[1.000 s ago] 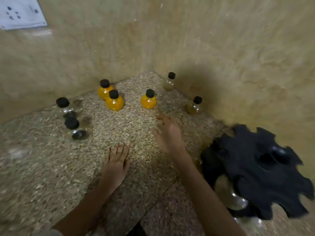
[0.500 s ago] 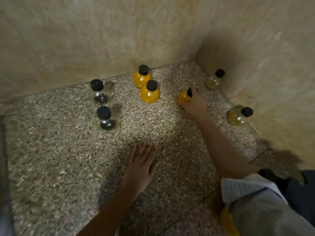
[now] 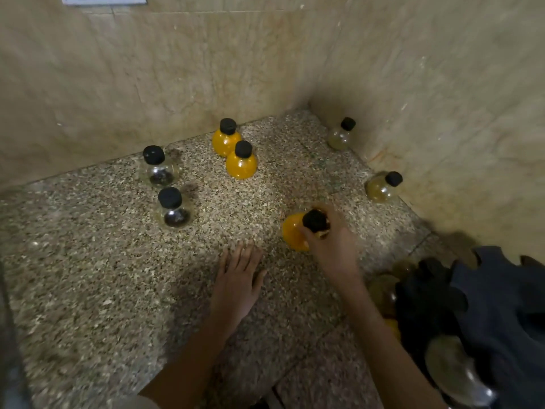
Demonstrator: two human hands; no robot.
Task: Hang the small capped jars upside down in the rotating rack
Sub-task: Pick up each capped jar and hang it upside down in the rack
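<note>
**Orange jar drawn out of the corner, rack back in sight**

Since half a second ago my right hand (image 3: 333,246) has pulled the orange jar (image 3: 292,231) away from the far corner and toward me. The rack (image 3: 501,305) has swung back into view at lower right.

The fingers curl round the jar's neck just under its black cap (image 3: 315,221). The round body sticks out, tilted, to the left of the hand. Blur hides whether it is clear of the floor (image 3: 88,290).

I take the neck grip to be deliberate: it leaves the body free to be turned over and the neck slid into a notch. My left hand (image 3: 237,278) lies flat on the floor with straight fingers, near the jar, holding nothing. It looks like a prop while I lean in.

Further out:
- Two more orange jars (image 3: 241,163) stand upright side by side near the back wall.
- Two clear jars (image 3: 174,211) with dark contents stand to the left.
- Two pale jars (image 3: 382,188) stand against the right wall (image 3: 442,113).

The rack is a dark disc with a notched rim, and rounded glass bodies seem to hang beneath it already.

The floor between hand and rack is open, so the carry is short. The tight spots are the right wall close behind the rack and the nearer pale jar beside that route.
</note>
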